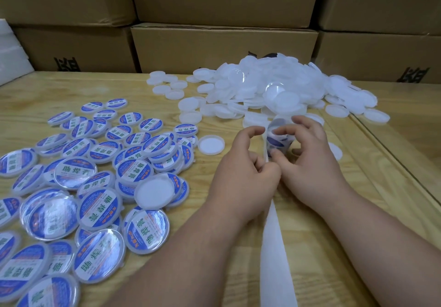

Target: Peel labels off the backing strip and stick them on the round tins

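Note:
A white backing strip (274, 242) runs from the bottom edge up between my hands. My left hand (243, 178) pinches the strip near its top, fingers curled. My right hand (307, 161) pinches a blue-and-white label (279, 141) that curls up off the strip, thumb and fingertips on its edges. A heap of plain white round tins (269, 92) lies behind my hands. Several labelled tins (95, 180) with blue labels are spread over the left of the wooden table (334, 223).
One plain white tin (211, 144) lies alone just left of my hands, another (334, 151) partly hidden behind my right hand. Stacked cardboard boxes (224, 51) wall off the table's far edge. White foam blocks (12, 54) sit at the far left.

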`<state>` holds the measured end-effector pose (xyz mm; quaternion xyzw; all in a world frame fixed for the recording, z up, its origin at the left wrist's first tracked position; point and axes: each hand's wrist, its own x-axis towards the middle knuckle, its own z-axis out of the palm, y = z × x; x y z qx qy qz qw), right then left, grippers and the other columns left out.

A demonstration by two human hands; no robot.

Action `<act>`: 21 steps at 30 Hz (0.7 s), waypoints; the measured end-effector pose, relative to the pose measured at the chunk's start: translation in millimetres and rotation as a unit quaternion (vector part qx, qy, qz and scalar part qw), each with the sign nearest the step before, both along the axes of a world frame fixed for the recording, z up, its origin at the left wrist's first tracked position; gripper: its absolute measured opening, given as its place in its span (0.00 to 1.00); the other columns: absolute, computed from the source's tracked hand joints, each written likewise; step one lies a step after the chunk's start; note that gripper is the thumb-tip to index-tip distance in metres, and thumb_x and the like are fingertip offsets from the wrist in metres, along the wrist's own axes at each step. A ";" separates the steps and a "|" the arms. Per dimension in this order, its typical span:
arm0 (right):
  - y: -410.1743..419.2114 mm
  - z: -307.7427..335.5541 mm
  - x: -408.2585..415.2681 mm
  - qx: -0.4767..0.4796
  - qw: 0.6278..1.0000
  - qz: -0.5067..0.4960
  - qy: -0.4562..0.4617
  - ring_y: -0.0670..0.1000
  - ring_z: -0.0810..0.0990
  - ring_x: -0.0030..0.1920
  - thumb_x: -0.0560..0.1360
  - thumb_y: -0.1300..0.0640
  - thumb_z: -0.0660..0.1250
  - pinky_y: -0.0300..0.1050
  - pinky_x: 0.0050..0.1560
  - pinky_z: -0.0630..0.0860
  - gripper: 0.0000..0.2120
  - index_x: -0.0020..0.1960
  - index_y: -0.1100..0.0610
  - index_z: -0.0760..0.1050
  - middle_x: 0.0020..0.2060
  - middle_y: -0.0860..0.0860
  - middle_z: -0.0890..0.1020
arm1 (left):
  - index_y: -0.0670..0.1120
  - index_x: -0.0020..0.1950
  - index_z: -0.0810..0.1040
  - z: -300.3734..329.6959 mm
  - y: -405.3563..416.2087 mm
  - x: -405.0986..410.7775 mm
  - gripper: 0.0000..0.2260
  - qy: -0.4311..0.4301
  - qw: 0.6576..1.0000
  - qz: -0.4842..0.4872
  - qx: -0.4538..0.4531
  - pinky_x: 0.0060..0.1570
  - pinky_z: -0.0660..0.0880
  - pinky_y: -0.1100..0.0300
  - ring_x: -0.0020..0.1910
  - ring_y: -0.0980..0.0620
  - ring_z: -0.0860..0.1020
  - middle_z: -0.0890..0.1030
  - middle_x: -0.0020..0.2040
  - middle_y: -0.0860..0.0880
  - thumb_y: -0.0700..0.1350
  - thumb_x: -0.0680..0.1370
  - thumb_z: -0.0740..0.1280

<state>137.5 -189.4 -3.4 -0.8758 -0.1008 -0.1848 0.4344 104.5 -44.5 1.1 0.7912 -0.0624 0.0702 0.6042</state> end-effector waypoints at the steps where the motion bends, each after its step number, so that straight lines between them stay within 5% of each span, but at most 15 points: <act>1: 0.7 1.3 1.1 0.002 1.000 -0.010 -0.002 0.25 0.67 0.60 0.72 0.56 0.74 0.18 0.52 0.64 0.17 0.57 0.43 0.75 0.69 0.42 0.63 | 0.64 0.63 0.68 1.2 0.1 -1.0 0.23 0.000 1.000 -0.004 -0.007 0.30 0.68 0.70 0.27 0.60 0.72 0.74 0.27 0.57 0.45 0.70 0.62; 7: -0.1 14.0 7.2 0.002 0.999 0.007 0.054 0.34 0.78 0.44 0.70 0.53 0.74 0.22 0.39 0.69 0.23 0.58 0.38 0.67 0.49 0.33 0.78 | 0.63 0.62 0.71 8.2 -0.7 -7.9 0.24 0.004 0.998 -0.051 -0.037 0.25 0.65 0.67 0.23 0.57 0.66 0.69 0.23 0.58 0.44 0.68 0.60; 12: -10.6 23.0 8.1 -0.019 0.996 0.007 0.085 0.37 0.80 0.40 0.70 0.55 0.68 0.27 0.35 0.70 0.25 0.62 0.37 0.66 0.47 0.40 0.79 | 0.64 0.59 0.73 12.6 -10.2 -26.7 0.25 0.005 0.992 -0.116 -0.057 0.26 0.63 0.66 0.23 0.56 0.63 0.64 0.23 0.57 0.42 0.67 0.58; 16: -24.4 26.6 8.1 -0.064 0.994 -0.001 0.088 0.44 0.80 0.48 0.71 0.60 0.70 0.34 0.44 0.71 0.26 0.63 0.42 0.67 0.50 0.44 0.80 | 0.63 0.57 0.74 16.9 -26.0 -45.9 0.25 0.003 0.980 -0.190 -0.053 0.28 0.64 0.66 0.24 0.57 0.62 0.64 0.24 0.57 0.40 0.67 0.57; 21: -36.7 21.1 5.3 -0.072 0.994 -0.029 0.076 0.47 0.81 0.46 0.76 0.60 0.67 0.40 0.47 0.73 0.19 0.63 0.45 0.69 0.46 0.47 0.82 | 0.61 0.57 0.75 23.1 -40.0 -64.1 0.23 -0.013 0.964 -0.264 -0.017 0.34 0.67 0.60 0.28 0.54 0.65 0.66 0.25 0.55 0.39 0.68 0.58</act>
